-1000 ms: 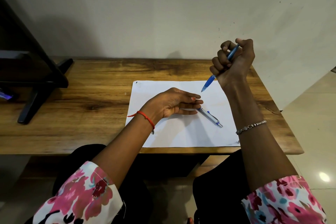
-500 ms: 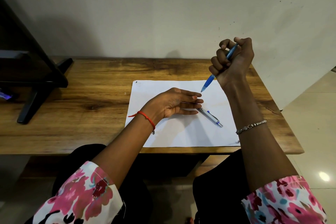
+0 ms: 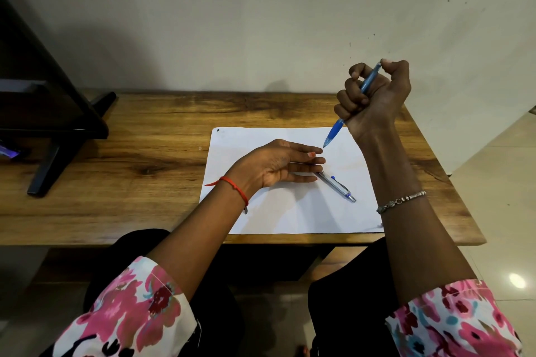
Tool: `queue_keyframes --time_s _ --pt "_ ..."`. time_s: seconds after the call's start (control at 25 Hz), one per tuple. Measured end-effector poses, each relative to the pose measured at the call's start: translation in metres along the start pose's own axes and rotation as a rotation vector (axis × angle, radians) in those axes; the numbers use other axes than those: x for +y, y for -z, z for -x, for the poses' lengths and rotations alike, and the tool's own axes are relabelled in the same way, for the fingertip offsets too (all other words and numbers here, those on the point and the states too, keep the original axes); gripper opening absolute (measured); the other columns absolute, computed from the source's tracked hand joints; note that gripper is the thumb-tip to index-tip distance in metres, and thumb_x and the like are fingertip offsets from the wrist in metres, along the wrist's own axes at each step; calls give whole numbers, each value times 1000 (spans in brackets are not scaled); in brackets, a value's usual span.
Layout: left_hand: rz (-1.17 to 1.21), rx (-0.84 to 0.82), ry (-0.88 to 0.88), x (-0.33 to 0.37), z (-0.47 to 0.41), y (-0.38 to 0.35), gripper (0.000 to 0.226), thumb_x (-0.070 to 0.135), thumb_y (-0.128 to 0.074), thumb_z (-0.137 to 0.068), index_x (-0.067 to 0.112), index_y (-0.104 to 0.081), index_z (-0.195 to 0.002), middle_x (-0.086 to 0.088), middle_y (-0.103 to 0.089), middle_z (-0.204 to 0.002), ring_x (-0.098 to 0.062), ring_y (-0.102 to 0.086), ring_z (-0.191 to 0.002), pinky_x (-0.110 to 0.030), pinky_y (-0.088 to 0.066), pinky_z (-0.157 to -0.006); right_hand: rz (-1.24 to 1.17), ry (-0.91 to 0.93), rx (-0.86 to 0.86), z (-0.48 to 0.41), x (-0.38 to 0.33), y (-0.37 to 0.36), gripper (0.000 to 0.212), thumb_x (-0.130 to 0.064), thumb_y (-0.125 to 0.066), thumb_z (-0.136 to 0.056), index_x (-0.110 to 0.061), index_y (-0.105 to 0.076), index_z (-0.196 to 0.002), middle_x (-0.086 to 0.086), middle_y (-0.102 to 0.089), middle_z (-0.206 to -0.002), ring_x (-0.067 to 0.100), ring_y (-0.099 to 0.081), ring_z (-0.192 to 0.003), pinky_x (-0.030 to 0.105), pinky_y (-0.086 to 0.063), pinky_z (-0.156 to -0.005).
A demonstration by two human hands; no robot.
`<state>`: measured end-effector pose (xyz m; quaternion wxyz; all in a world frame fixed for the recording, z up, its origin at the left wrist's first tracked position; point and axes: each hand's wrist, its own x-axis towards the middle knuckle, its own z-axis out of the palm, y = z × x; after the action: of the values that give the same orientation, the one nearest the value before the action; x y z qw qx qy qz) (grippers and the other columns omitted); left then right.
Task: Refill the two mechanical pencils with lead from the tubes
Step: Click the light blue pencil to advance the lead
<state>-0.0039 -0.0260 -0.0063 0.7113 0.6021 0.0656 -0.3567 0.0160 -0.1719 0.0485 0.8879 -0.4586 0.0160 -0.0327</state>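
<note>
My right hand (image 3: 374, 98) is closed in a fist around a blue mechanical pencil (image 3: 338, 126), thumb on its top end, tip pointing down-left over the paper. A silver mechanical pencil (image 3: 338, 187) with a blue clip lies on the white sheet of paper (image 3: 290, 211). My left hand (image 3: 278, 165) rests on the paper with fingers stretched out flat, their tips covering the silver pencil's near end. I cannot tell whether anything lies under those fingers. No lead tubes are visible.
The paper lies on a wooden desk (image 3: 145, 159) against a plain wall. A black stand (image 3: 58, 124) occupies the desk's left end. The desk's right edge drops off to a tiled floor (image 3: 507, 211).
The right hand has shifted slightly, and the blue pencil's tip has dipped closer to the left hand's fingertips. The left hand and silver pencil have stayed put.
</note>
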Motion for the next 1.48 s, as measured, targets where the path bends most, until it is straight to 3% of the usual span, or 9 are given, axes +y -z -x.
queue_keyframes --time_s 0.72,0.96,1.24,1.48 --pt "1 8 1 -1 0 0 17 2 -54 -88 2 -65 -101 -9 -70 -87 -19 -68 -76 -34 -58 -73 -6 5 -8 -1 0 2 41 -34 -21 -89 -12 -42 -62 -7 -18 -40 9 -10 -38 14 -14 -43" --pt "4 4 -6 -1 2 -2 23 1 -54 -88 0 -62 -110 -10 -68 -89 -17 -68 -73 -32 -59 -69 -17 8 -16 0 0 3 45 -38 -22 -90 -11 -44 -61 -7 -17 -41 9 -10 -40 16 -13 -42" --pt "6 8 7 -1 0 -2 17 2 -55 -87 1 -64 -102 -6 -73 -76 -16 -70 -66 -32 -59 -65 15 1 -31 -1 -1 1 42 -34 -20 -91 -11 -39 -61 -7 -18 -39 8 -11 -36 14 -15 -41" --pt "2 9 6 -2 0 -2 17 2 -56 -87 1 -64 -102 -7 -72 -78 -16 -70 -67 -33 -59 -68 -15 -5 -13 -1 -1 1 42 -35 -21 -90 -11 -40 -61 -8 -18 -38 8 -13 -35 13 -16 -41"
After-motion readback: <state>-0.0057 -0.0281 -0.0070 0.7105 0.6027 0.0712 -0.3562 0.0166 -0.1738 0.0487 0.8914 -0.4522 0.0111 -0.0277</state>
